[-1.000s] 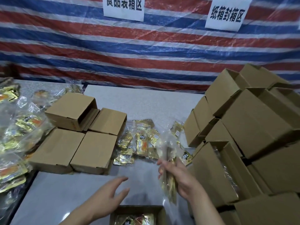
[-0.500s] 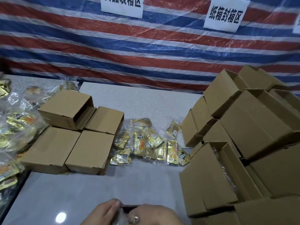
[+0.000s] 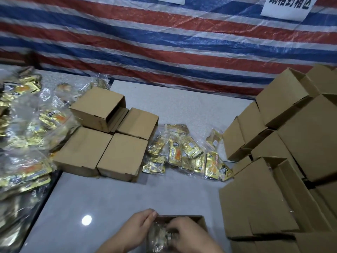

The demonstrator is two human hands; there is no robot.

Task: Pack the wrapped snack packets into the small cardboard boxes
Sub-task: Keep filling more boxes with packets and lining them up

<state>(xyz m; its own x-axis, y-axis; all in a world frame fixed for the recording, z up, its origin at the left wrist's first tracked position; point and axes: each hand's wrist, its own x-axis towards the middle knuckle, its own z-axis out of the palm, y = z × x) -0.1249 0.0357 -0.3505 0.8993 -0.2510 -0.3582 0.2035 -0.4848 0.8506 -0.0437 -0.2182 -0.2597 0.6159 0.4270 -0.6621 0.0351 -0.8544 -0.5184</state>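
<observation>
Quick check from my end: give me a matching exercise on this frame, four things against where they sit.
Things:
1. open box
2. closed boxes
3. loose snack packets
4. stacked boxes

Places:
A. middle of the table, between the two groups of boxes
B. piled along the right side
C. at the near edge, under both hands (left hand, right hand)
D. left of centre, one resting on top of the others

Pairs: 1-C, 2-D, 3-A, 4-B
</observation>
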